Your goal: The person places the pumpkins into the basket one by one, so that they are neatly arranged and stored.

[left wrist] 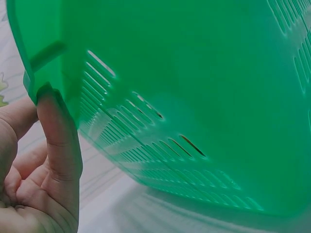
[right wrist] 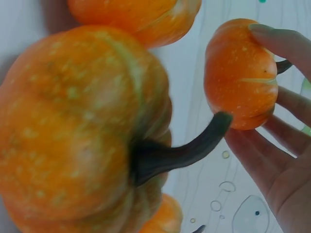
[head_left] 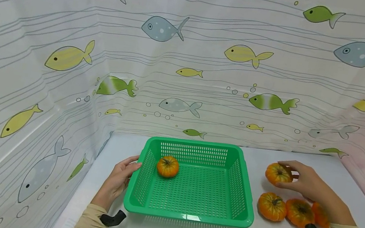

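Observation:
A green plastic basket [head_left: 197, 194] with slotted walls stands on the white table. One small orange pumpkin [head_left: 168, 167] sits inside it, near the left wall. My left hand [head_left: 118, 178] holds the basket's left rim; in the left wrist view, fingers of that hand [left wrist: 53, 160] curl under the rim [left wrist: 30, 80]. Right of the basket, my right hand [head_left: 306, 182] grips another small pumpkin [head_left: 278, 174] between thumb and fingers. The right wrist view shows this gripped pumpkin [right wrist: 240, 77] with its stem toward the palm.
Three more pumpkins lie in a row right of the basket: a left one [head_left: 272, 207], a middle one [head_left: 300, 213] and a right one [head_left: 319, 215] partly hidden by my right wrist. A fish-patterned sheet [head_left: 201, 89] rises behind the table and along its sides.

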{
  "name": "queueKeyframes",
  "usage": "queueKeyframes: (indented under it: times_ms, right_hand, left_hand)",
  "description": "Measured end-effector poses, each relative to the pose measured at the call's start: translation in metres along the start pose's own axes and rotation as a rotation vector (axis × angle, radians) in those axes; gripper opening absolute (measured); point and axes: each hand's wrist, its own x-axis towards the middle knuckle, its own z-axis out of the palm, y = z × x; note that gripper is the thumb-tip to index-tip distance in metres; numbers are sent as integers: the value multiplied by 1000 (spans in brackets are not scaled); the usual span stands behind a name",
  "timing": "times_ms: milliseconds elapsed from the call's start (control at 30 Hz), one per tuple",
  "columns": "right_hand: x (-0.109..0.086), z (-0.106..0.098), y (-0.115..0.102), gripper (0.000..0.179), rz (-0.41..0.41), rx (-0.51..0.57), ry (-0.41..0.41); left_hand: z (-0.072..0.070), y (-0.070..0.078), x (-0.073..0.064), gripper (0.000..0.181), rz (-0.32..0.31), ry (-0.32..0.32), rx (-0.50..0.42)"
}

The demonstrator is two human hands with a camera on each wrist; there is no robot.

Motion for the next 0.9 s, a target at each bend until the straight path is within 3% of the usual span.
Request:
queueKeyframes:
  times_ms: [900]
  right_hand:
    - [16,-11,-53,74,-181,-17,61]
  left_hand:
    - [0,1,-1,54,-3,-6,-3]
